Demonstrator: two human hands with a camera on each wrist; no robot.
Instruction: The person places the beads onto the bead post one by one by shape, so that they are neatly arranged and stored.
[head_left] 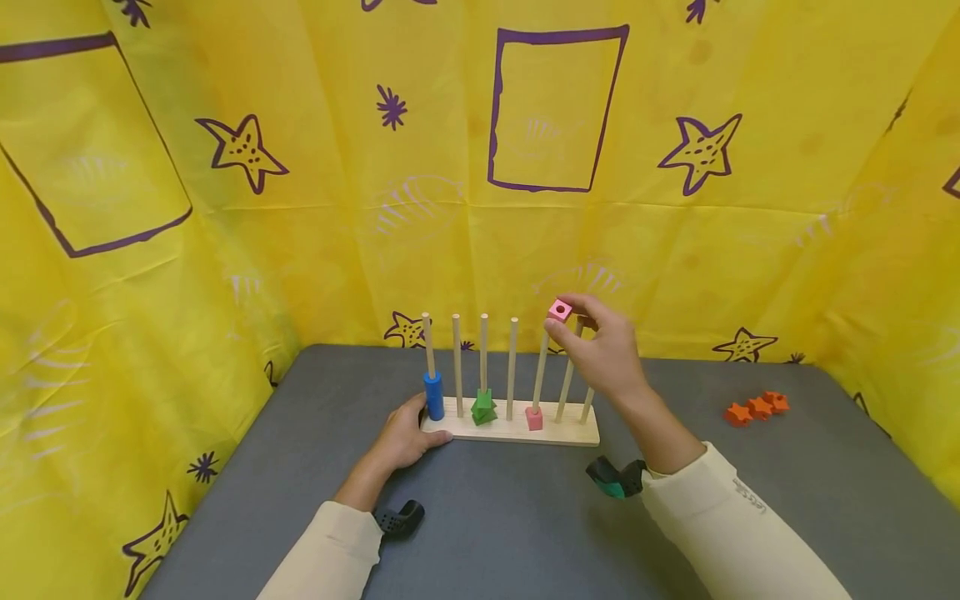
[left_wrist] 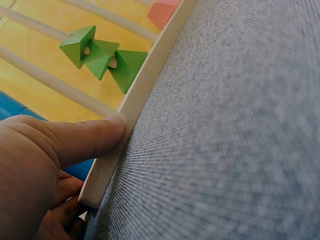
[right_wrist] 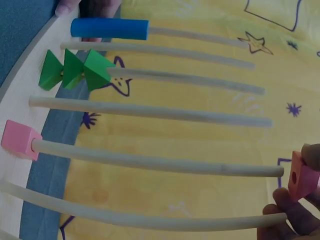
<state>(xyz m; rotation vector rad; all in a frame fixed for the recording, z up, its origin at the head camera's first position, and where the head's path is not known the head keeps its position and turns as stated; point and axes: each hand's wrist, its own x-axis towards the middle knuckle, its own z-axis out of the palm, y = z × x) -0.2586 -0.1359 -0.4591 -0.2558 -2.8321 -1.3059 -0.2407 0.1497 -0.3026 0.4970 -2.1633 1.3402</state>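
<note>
A wooden peg stand (head_left: pixel 495 430) with a row of upright pegs sits on the table. My left hand (head_left: pixel 402 433) grips its left end, thumb (left_wrist: pixel 100 137) along the front edge and fingers behind. Between thumb and fingertips, my right hand (head_left: pixel 611 350) pinches a pink block (head_left: pixel 559 310) with a hole through it. In the right wrist view that block hovers just off the tip of the fifth peg (right_wrist: pixel 160 158). Another pink block (right_wrist: pixel 21 139) sits at the foot of the same peg. Blue cylinders (head_left: pixel 433 397) are on the leftmost peg, and green triangular blocks (head_left: pixel 483 407) are on the third.
Several orange star-shaped pieces (head_left: pixel 759 407) lie in a row on the right of the grey table (head_left: pixel 480 517). Yellow patterned cloth (head_left: pixel 337 167) hangs behind and at both sides. Dark wrist devices (head_left: pixel 401 518) show near both sleeves.
</note>
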